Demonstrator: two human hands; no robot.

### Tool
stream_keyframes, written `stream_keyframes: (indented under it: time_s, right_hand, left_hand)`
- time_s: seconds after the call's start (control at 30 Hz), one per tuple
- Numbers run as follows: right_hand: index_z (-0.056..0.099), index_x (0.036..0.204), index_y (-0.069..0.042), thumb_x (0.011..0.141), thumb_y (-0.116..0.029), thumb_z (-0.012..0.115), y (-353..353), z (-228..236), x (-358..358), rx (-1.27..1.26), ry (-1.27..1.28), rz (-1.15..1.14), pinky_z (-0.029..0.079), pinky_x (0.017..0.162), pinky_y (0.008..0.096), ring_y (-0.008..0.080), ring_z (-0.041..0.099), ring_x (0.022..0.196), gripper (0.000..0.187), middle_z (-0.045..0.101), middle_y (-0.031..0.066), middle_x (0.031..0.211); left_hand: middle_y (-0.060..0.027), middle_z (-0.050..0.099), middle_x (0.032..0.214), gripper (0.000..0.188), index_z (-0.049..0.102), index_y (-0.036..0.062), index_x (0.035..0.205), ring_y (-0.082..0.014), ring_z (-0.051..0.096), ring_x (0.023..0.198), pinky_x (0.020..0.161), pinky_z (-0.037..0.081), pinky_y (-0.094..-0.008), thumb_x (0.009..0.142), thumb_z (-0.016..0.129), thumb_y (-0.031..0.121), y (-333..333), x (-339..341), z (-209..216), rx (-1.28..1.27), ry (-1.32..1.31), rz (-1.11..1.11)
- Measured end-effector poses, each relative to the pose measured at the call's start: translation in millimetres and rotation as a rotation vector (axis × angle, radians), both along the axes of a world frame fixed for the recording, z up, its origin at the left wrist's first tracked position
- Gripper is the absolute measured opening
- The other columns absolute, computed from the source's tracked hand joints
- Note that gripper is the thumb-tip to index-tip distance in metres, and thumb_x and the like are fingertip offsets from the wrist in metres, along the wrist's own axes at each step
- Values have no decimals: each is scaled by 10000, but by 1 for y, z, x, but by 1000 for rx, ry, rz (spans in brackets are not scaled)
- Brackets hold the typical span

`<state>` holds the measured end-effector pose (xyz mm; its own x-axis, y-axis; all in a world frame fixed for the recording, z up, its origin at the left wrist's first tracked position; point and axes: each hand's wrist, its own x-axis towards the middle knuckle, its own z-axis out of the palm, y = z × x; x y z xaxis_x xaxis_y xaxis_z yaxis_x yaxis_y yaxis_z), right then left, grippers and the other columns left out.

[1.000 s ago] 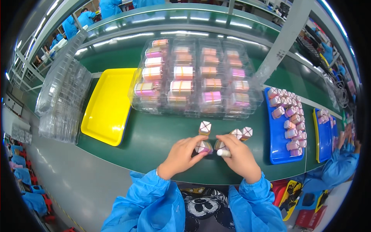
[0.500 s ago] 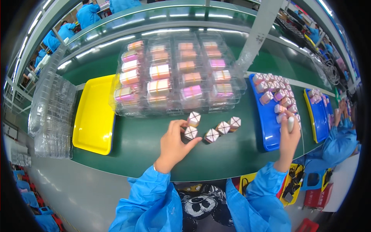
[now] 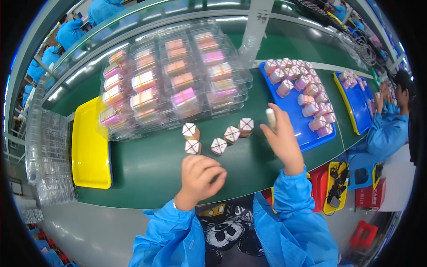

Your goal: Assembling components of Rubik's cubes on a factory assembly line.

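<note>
1. Your left hand [image 3: 201,180] is half curled above the green surface [image 3: 147,180], thumb apart from the fingers, nothing seen in its grasp.
2. At its 11 o'clock stands the near block [image 3: 192,147], white-topped with dark crossing lines; the far block [image 3: 190,131] sits right behind it. You cannot tell whether your knuckles touch.
3. At that hand's 1 to 2 o'clock runs a slanted row of three blocks [image 3: 231,135] with the same tops, apart from the pair.
4. Your right hand [image 3: 283,141] has thumb and fingers raised, a white cylinder [image 3: 271,117] showing between them; whether they grip it or a finger wears it, you cannot tell.
5. At its 1 o'clock is the blue tray [image 3: 301,127], with many more such blocks along its far and right sides.
6. From your left hand, the loaded clear trays [image 3: 174,78] lie at 11 o'clock, the yellow tray [image 3: 91,142] at 10.
</note>
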<state>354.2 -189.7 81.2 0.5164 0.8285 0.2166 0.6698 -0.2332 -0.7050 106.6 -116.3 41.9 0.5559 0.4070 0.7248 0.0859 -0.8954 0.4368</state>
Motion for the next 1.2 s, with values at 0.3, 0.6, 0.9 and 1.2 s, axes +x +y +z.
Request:
stream_keyframes:
  time_s: [0.3,0.6,0.9,1.2]
  right_hand:
    - [415,1413,25,873,-57,658,3,-33,32,59,-219,-1,386,1076,469,454,445,1274,598,438,273,1387]
    - [536,1391,-217,802,-495,717,95,-13,121,-304,-804,-312,331,1025,627,444,423,1290,676,461,221,1403]
    - [661,1208,-124,775,-544,715,112,-42,158,101,-988,-330,397,889,490,327,548,1027,606,644,131,1085]
    - [679,1166,-116,757,-582,710,133,-40,161,54,-1024,-350,418,833,469,294,595,981,620,685,132,967]
  left_hand:
    - [-74,614,930,117,634,82,832,-291,535,925,858,416,-403,755,719,58,6,-5,-5,-138,-49,188]
    - [-57,628,937,132,656,97,836,-280,558,927,860,408,-393,744,747,74,6,-4,-7,-208,-104,163]
    - [-63,632,915,135,642,91,832,-273,568,882,813,406,-379,745,742,62,8,-5,-10,-241,-104,153]
    - [-104,621,895,100,623,59,840,-269,564,855,809,418,-379,769,693,44,9,-6,-8,-229,-91,142]
